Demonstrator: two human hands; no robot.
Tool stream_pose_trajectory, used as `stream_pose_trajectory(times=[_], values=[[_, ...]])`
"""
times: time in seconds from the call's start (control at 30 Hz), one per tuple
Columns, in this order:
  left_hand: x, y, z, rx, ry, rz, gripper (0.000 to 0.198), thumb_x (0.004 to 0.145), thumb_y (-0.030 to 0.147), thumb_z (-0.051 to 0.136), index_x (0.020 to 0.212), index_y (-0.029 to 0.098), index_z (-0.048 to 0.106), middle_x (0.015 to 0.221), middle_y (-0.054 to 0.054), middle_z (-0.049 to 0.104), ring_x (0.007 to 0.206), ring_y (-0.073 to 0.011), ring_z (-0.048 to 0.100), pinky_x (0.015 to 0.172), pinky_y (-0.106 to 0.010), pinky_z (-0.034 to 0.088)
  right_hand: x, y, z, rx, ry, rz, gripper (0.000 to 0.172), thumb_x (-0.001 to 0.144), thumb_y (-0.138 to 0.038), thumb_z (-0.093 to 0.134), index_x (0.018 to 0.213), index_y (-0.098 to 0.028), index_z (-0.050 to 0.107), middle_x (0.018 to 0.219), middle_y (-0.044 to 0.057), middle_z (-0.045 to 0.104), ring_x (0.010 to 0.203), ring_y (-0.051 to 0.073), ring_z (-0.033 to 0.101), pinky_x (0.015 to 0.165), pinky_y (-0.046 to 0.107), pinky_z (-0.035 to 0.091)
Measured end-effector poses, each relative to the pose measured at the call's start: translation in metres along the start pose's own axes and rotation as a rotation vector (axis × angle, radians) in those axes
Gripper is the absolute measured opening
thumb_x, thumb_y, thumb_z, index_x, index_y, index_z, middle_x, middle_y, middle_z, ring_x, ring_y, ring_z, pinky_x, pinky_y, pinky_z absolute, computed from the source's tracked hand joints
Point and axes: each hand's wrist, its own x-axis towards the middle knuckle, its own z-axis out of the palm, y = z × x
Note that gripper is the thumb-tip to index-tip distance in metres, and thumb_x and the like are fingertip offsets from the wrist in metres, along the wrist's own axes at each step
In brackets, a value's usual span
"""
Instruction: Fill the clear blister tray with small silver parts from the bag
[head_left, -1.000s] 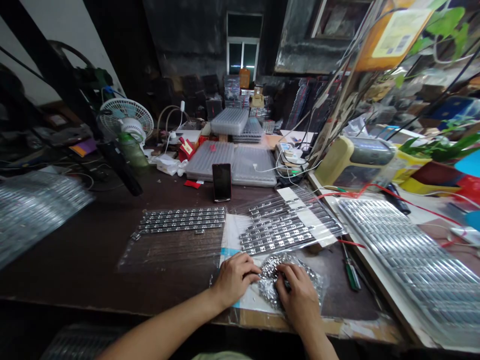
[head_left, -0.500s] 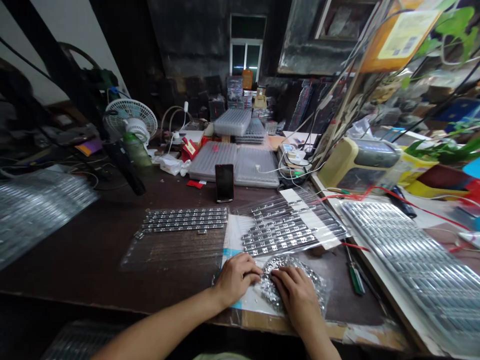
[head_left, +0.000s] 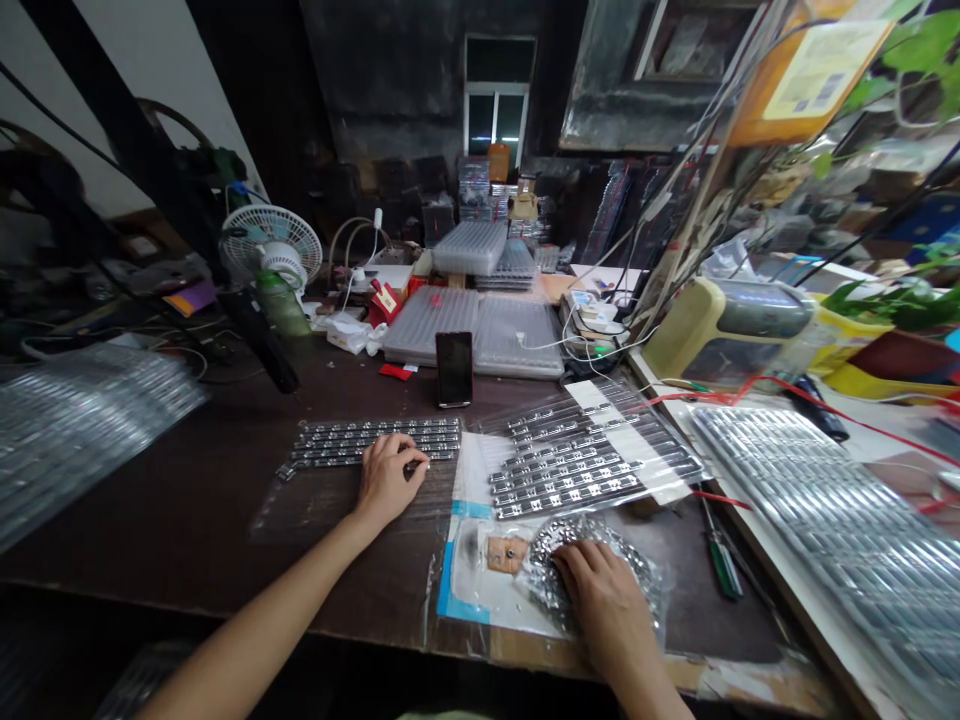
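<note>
Surface (head_left: 165, 510): dark workbench, keeping metal strips (head_left: 439, 438) laid in rows.
Left hand (head_left: 390, 482): curling over strips, grasp unclear.
Right hand (head_left: 606, 600): pressing into bagged metal pieces (head_left: 600, 535), grip unclear.

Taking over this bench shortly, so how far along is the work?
Done, by the look of it: rows of metal strips lie in order on the clear sheet at right. In hand: the left hand is on a shorter set of strips on a second clear sheet, and the right hand is in a heap of small metal pieces. Left: that heap, and the bare lower part of the second sheet.
</note>
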Motion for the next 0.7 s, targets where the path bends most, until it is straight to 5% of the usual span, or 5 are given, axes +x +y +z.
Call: stream_pose_trajectory(times=[0.2,0.43,0.7], values=[[0.008,0.033,0.001,-0.102,-0.095,0.118,0.012,0.082,0.023,0.058,0.084,0.024,0.069,0.093,-0.002,0.066,0.091,-0.0206,0.056,0.090,-0.039,0.032,-0.003,0.002,-0.004,-0.021,0.013,-0.054,0.026,0.093,-0.033,0.043,0.104,-0.019,0.063,0.093,0.006,0.063,0.082,0.018,0.055,0.070,0.030,0.041],[0.028,0.097,0.032,-0.249,-0.302,0.140,0.009,0.079,0.028,0.066,0.075,0.021,0.069,0.084,-0.003,0.072,0.086,-0.0216,0.061,0.091,-0.041,0.031,-0.008,-0.001,-0.008,0.089,-0.044,0.061,0.021,0.093,-0.021,0.041,0.084,-0.022,0.060,0.077,0.002,0.060,0.072,0.016,0.055,0.067,0.028,0.041],[0.014,0.078,0.014,-0.436,-0.341,0.032,0.016,0.084,0.020,0.055,0.093,0.019,0.067,0.083,-0.002,0.070,0.069,-0.0146,0.063,0.068,-0.025,0.045,-0.002,-0.003,-0.011,0.298,-0.001,0.173,0.021,0.088,-0.016,0.042,0.100,-0.020,0.059,0.090,0.004,0.063,0.082,0.016,0.060,0.072,0.026,0.048]])
